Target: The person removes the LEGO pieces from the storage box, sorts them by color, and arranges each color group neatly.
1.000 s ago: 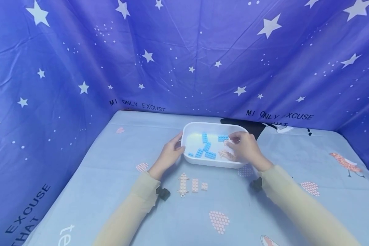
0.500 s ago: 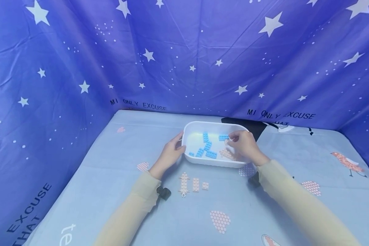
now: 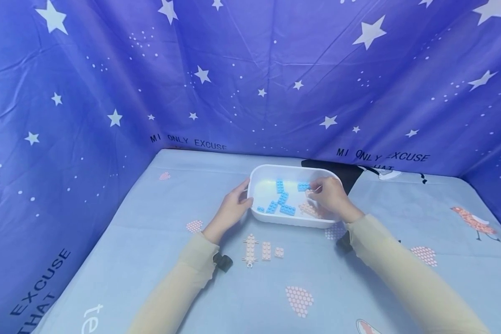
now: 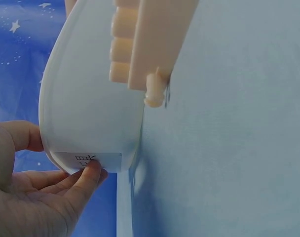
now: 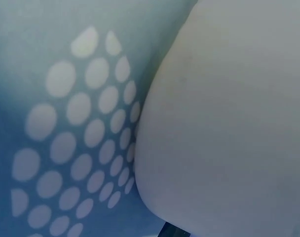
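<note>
Head view: we have a white tray (image 3: 292,222) on the blue patterned cloth (image 3: 150,278); left hand (image 3: 230,208) grips its left end, right hand (image 3: 333,195) reaches inside with fingers drawn narrow over a small pink piece (image 3: 309,192), and we can't tell whether they pinch it. We'd call it partway: three pale pink pieces are out, lined up in front of the tray, namely a long pegged brick (image 3: 250,250), a flat-looking eight-stud brick (image 3: 266,251) and a small square brick (image 3: 279,252). Left in the tray: blue bricks (image 3: 287,210) and more pink pieces (image 3: 310,209), partly behind the right hand. Nothing looks joined among the three on the cloth. Left wrist view: thumb and fingers clasp the tray end by its printed label (image 4: 108,160); a peach studded piece (image 4: 162,44) with a rounded peg looms close up, glossy, likely that pegged brick. Right wrist view: only the tray's smooth outer wall, dotted cloth and a dark bit (image 5: 174,230) at the bottom; right hand doesn't show.
</note>
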### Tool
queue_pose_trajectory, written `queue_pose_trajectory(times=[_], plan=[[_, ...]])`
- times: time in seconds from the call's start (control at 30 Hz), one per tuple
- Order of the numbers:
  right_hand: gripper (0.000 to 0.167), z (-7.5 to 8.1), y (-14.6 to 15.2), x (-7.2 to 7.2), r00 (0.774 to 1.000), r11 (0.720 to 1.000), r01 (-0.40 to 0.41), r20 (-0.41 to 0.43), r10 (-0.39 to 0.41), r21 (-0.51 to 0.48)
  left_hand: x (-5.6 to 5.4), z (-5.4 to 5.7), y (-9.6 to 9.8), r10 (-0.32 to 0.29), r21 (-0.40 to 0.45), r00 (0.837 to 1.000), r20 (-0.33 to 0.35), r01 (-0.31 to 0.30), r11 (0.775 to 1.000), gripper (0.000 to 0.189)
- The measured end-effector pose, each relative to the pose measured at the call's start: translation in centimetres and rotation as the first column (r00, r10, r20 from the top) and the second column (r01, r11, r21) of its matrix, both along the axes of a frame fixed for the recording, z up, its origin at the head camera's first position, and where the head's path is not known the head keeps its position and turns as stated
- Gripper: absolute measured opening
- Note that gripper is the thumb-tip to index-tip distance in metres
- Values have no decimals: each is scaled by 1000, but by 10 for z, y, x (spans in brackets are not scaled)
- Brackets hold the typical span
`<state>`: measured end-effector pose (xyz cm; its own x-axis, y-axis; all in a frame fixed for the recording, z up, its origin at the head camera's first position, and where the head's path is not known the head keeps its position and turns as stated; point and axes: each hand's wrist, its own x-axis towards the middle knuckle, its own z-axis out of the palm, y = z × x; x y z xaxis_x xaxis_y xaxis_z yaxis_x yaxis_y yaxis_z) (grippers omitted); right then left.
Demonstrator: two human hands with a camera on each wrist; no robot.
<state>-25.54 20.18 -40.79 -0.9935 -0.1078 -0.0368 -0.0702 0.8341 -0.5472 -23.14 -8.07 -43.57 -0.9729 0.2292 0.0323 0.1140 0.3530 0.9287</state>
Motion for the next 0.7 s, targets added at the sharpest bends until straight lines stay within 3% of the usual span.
queue_pose_trajectory(times=[0.7], plan=[[24, -9, -3, -4, 1000, 999, -20, -23, 21, 50, 0, -1, 0, -2, -7, 1000, 4, 2, 1000, 63]])
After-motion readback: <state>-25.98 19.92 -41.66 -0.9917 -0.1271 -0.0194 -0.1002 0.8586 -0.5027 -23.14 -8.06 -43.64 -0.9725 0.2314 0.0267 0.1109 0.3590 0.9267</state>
